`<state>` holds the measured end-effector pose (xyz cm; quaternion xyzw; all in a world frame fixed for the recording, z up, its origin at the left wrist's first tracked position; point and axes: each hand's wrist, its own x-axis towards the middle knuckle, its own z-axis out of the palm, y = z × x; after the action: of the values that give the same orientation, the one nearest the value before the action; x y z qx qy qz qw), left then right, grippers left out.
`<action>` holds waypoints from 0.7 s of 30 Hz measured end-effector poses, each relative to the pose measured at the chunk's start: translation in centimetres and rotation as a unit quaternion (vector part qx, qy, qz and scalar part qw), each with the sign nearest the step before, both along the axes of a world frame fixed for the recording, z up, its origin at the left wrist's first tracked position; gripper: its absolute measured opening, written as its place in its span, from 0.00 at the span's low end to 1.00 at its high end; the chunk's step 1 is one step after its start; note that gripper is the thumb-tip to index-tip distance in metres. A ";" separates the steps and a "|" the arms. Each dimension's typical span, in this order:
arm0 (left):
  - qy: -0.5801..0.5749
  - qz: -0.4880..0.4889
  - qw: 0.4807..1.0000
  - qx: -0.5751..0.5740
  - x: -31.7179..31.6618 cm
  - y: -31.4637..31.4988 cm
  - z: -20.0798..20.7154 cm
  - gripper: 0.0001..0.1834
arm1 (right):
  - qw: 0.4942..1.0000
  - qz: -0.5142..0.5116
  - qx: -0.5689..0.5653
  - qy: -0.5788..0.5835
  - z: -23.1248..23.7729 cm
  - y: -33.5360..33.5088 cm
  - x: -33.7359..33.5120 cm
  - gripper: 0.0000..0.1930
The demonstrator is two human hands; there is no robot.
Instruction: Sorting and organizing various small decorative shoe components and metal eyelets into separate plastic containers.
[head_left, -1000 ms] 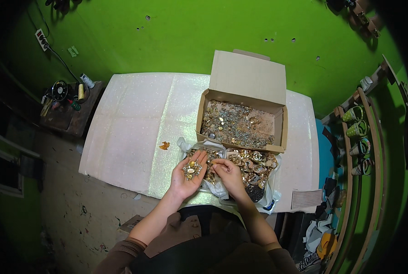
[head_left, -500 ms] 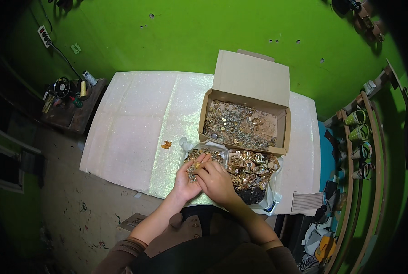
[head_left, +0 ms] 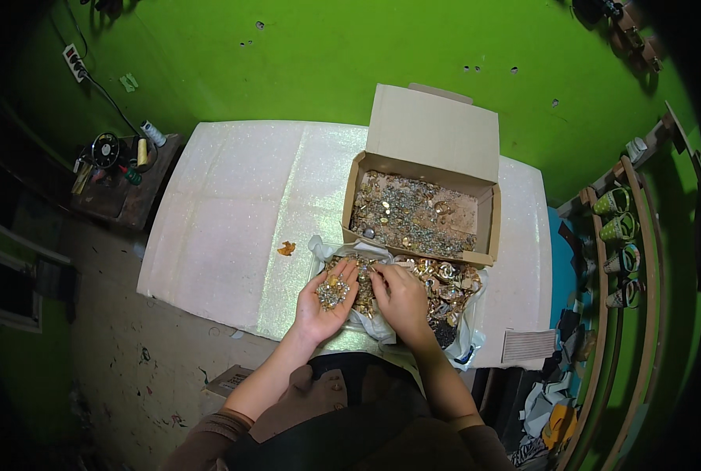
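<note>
My left hand (head_left: 326,305) is turned palm up and cupped. In its palm lies a heap of small shiny gold and silver studs (head_left: 332,292). To its right, my right hand (head_left: 401,302) has its fingers bent and pinched together over the left tray; whatever they hold is too small to make out. Beneath both hands is that plastic-lined tray of small gold and silver pieces (head_left: 366,272), partly hidden. Beside it, a second lined tray holds larger gold-coloured metal ornaments (head_left: 452,276), with black grains at its near end.
Behind the trays stands an open cardboard box (head_left: 489,224) with many small metallic pieces inside. An amber scrap (head_left: 287,249) lies on the glittery white tabletop (head_left: 225,212). Spools sit on a side table (head_left: 115,206) at left. Small sandals (head_left: 619,228) hang on the right-hand rack.
My right hand has moved right, away from the left palm, to above the left tray. The heap in my left palm is now uncovered.
</note>
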<state>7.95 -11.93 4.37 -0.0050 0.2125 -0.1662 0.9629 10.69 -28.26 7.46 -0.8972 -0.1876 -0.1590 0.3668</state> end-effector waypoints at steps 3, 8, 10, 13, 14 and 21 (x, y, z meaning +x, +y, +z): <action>0.005 0.003 1.000 0.011 0.0 0.0 0.1 0.24 | 0.999 0.003 -0.045 0.001 0.2 0.2 0.0 0.08; 0.035 -0.016 0.999 0.030 -0.3 -0.2 -0.3 0.21 | 0.998 0.041 -0.037 -0.027 1.2 1.5 0.4 0.08; 0.036 -0.034 0.998 0.033 -0.6 0.2 -1.5 0.19 | 0.996 0.093 -0.007 0.015 1.5 2.0 0.3 0.09; 0.061 -0.049 0.995 0.063 -0.6 -0.3 -0.6 0.13 | 0.988 0.147 -0.051 -0.008 1.4 2.2 0.4 0.08; 0.072 -0.049 0.993 0.077 -0.6 -0.3 -0.5 0.13 | 0.985 0.159 -0.063 -0.003 1.2 2.1 0.4 0.08; 0.032 -0.013 0.999 0.009 -0.4 -0.2 -0.4 0.19 | 0.991 0.108 0.026 0.074 1.0 0.7 1.2 0.05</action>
<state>7.57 -12.11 4.02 0.0011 0.2451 -0.1766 0.9533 11.88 -27.59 8.45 -0.8713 -0.2513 -0.0565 0.4176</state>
